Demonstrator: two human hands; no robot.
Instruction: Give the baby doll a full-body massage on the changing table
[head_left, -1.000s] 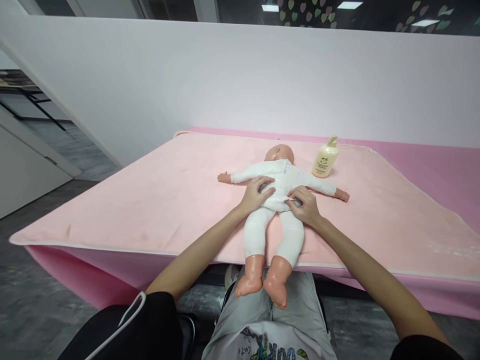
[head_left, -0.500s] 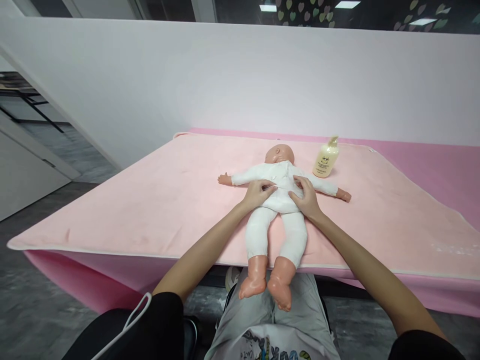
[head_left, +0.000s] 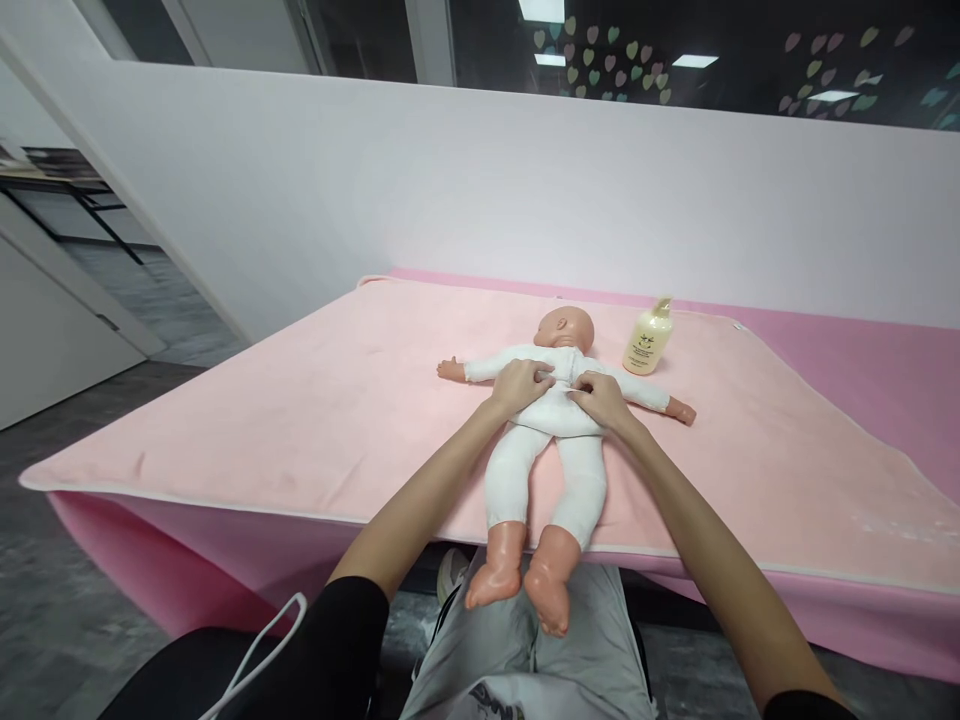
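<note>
A baby doll (head_left: 559,412) with a white cloth body lies on its back, its head turned to the left and its feet hanging past the table's near edge. My left hand (head_left: 523,386) rests on the left side of its belly, fingers curled and pinching the white cloth. On the other side of the belly, my right hand (head_left: 602,400) has thumb and fingers drawn together on the same cloth. A narrow gap separates the two hands, with a raised fold of cloth between them. The palms and some fingertips are hidden.
A pale yellow pump bottle (head_left: 648,338) stands just beyond the doll's arm on the right. Under everything lies a pink blanket (head_left: 315,400) over a pink-covered table, against a white wall (head_left: 480,190). A white cable (head_left: 262,640) hangs by my left arm.
My right hand has moved inward across the doll's belly, and its spread thumb and fingers have come together on the cloth. My left hand stays about in place. The view has tilted slightly upward.
</note>
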